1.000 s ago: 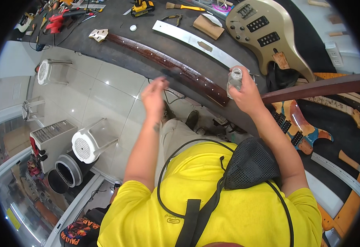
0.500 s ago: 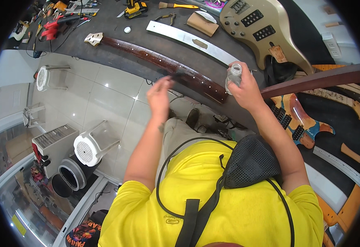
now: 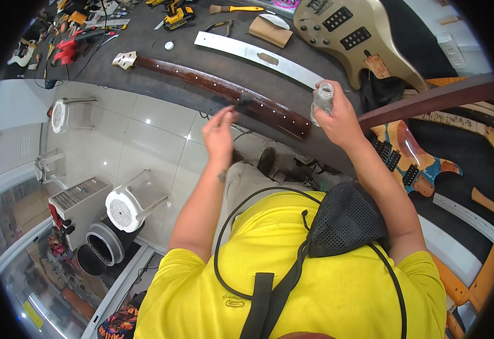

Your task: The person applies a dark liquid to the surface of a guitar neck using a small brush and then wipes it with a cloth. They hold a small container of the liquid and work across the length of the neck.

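A guitar neck (image 3: pixel 196 80) with a dark reddish-brown fingerboard, pale dot markers and a light headstock lies along the bench's near edge. Parts of its surface shine. My left hand (image 3: pixel 220 134) is closed in a pinch on a small dark brush-like tool (image 3: pixel 246 104), held at the fingerboard's near side right of its middle. The tool is blurred, and contact with the wood is hard to tell. My right hand (image 3: pixel 340 116) grips a clear glass bottle (image 3: pixel 322 101) without a cap, upright beside the neck's wide end. I cannot make out what the bottle contains.
Behind the neck lie a long metal plate (image 3: pixel 233 50), a small white cap (image 3: pixel 169 46), pliers (image 3: pixel 220 26) and a yellow drill (image 3: pixel 178 18). A gold guitar body (image 3: pixel 337 53) and a long brown wooden piece (image 3: pixel 427 101) are at right. A white stool (image 3: pixel 121 210) stands on the floor.
The view has shifted slightly. My left hand keeps the dark tool at the fingerboard, in a slightly different spot; my right hand still holds the bottle in about the same place.
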Demonstrator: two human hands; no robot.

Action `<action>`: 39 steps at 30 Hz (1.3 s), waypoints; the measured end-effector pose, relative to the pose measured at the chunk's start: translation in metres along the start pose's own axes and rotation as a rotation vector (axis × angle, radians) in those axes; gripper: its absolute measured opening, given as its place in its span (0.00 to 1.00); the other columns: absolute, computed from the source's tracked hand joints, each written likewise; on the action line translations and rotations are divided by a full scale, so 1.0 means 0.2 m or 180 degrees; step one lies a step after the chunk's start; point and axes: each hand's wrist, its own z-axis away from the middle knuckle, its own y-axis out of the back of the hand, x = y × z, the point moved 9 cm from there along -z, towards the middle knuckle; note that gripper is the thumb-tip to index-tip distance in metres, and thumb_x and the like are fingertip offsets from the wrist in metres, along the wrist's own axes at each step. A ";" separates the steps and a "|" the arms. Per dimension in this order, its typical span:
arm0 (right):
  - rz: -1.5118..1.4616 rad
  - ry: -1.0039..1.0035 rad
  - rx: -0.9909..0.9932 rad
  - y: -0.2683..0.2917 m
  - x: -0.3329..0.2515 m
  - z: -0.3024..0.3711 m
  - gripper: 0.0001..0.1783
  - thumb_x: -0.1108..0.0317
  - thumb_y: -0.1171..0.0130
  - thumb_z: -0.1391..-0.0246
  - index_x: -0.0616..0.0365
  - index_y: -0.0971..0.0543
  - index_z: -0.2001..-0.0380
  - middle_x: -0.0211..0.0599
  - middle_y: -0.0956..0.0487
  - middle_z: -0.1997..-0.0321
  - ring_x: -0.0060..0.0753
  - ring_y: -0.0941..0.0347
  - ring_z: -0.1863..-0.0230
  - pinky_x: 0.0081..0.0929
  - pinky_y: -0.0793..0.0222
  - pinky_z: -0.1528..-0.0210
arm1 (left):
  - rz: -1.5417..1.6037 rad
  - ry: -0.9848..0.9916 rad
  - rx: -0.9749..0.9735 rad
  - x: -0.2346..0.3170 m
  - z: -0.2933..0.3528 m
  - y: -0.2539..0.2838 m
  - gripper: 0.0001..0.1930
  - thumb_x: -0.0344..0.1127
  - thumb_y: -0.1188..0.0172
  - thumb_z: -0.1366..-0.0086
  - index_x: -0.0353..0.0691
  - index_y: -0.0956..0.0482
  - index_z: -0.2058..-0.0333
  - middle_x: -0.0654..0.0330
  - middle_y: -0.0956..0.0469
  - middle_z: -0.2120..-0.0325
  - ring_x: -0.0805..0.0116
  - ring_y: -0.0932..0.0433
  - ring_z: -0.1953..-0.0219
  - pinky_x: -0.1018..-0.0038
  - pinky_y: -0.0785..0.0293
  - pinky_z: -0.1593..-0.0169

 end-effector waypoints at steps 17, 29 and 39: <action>-0.0012 0.0052 -0.0026 -0.01 0.00 0.05 0.25 0.74 0.40 0.47 0.60 0.31 0.44 0.52 0.22 0.50 0.55 0.23 0.47 0.40 0.29 0.42 | 0.0705 -0.0566 0.1014 0.11 -0.53 0.65 0.12 0.27 0.42 0.26 0.25 0.18 0.50 0.47 0.14 0.60 0.62 0.13 0.57 0.70 0.16 0.48; -0.0076 -0.0014 -0.0089 -0.03 0.01 0.01 0.25 0.74 0.41 0.46 0.60 0.31 0.44 0.50 0.22 0.52 0.53 0.23 0.48 0.38 0.29 0.42 | 0.0374 0.0258 -0.0063 -0.11 0.19 -0.13 0.12 0.30 0.40 0.26 0.29 0.15 0.51 0.53 0.12 0.59 0.67 0.13 0.56 0.71 0.20 0.47; 0.0010 0.0051 -0.0237 -0.10 -0.02 0.04 0.26 0.76 0.42 0.44 0.58 0.31 0.42 0.43 0.20 0.50 0.40 0.22 0.47 0.34 0.30 0.40 | 0.0601 -0.0574 0.1104 0.15 -0.67 0.75 0.12 0.28 0.42 0.26 0.25 0.19 0.50 0.49 0.14 0.60 0.63 0.13 0.59 0.70 0.17 0.51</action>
